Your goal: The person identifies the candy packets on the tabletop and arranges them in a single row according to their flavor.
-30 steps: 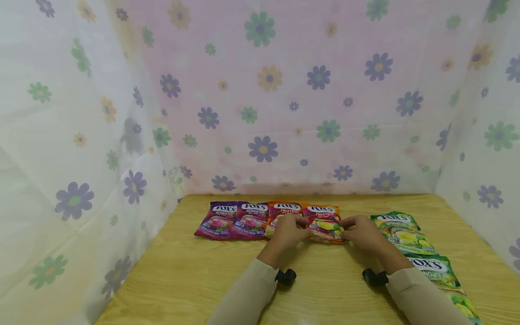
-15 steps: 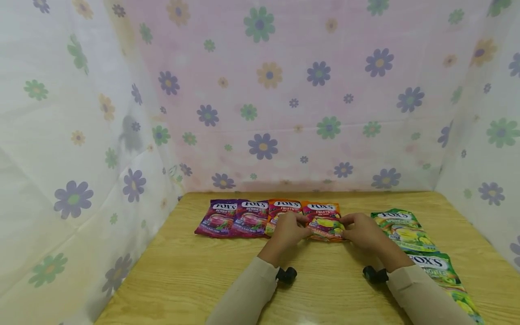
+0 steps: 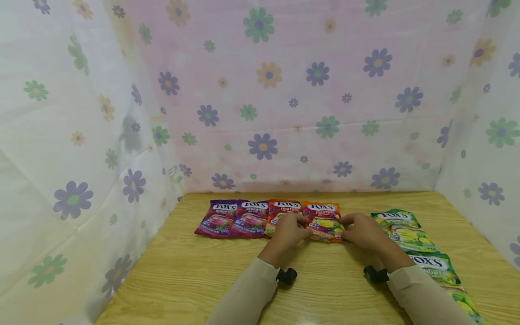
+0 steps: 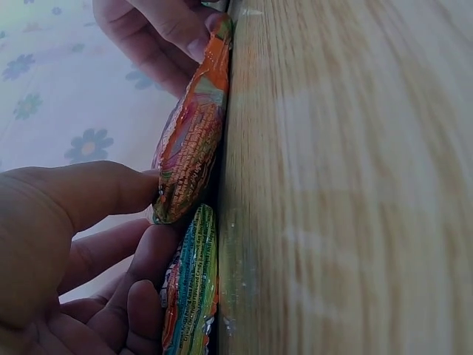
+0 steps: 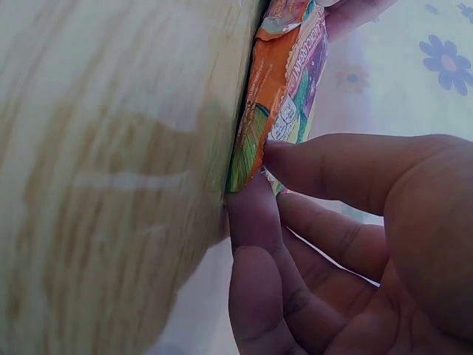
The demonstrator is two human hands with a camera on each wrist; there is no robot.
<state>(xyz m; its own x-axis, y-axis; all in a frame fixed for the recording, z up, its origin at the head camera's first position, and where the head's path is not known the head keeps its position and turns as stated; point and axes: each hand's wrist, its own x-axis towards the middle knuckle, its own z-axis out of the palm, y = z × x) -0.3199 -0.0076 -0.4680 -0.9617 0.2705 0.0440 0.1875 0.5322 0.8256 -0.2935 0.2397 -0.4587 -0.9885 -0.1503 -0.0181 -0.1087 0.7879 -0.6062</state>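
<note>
An orange and red bag of fruit candy (image 3: 324,221), marked FOX'S, lies at the right end of a row along the table's back. My left hand (image 3: 287,232) pinches its left edge between thumb and fingers. At the opposite edge, my right hand (image 3: 363,232) pinches a corner, with the thumb (image 5: 318,163) on top and a finger at the underside. A second orange candy bag (image 3: 285,206) is partly hidden behind my left hand; in the left wrist view its end (image 4: 194,288) lies below the pinched bag, by my curled fingers.
Two purple berry candy bags (image 3: 249,220) overlap at the row's left end. Two green bags (image 3: 404,231) lie one in front of the other on the right side. Flowered cloth (image 3: 227,149) walls the wooden table (image 3: 183,271) at the back and sides.
The head view has shifted slightly. Both hands keep their pinch on the orange candy bag, and the bags show no clear movement.
</note>
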